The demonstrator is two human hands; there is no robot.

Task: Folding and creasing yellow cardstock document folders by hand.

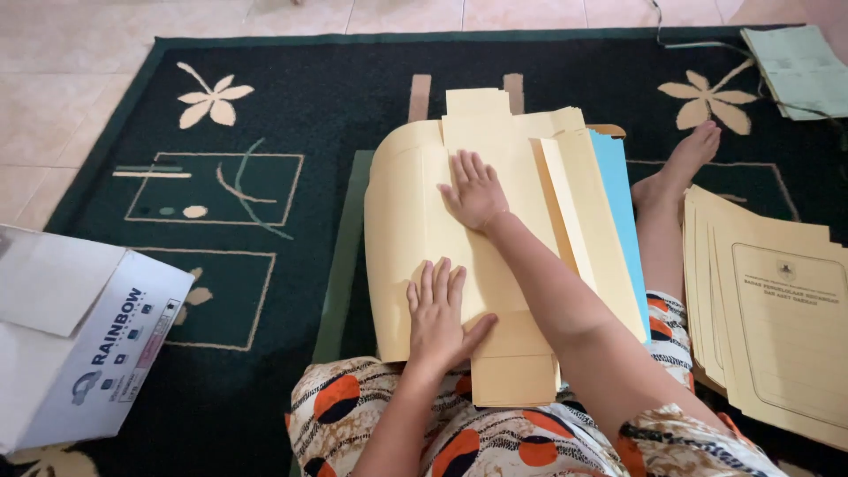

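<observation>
A pale yellow paper folder [406, 221] lies opened flat on my lap and on the dark green rug, its flaps spread at top and bottom. My left hand [439, 318] presses flat on its lower part, fingers apart. My right hand [475, 190] rests flat on its upper middle, fingers spread. A blue folder [618, 203] shows under the yellow one along its right edge. Neither hand grips anything.
A stack of yellow folders [777, 327] lies at the right beside my bare foot [680, 163]. A white cardboard box [79, 340] sits at the lower left. Green papers [799, 71] and a cable lie at the top right. The rug [265, 106] meets tiled floor [62, 71].
</observation>
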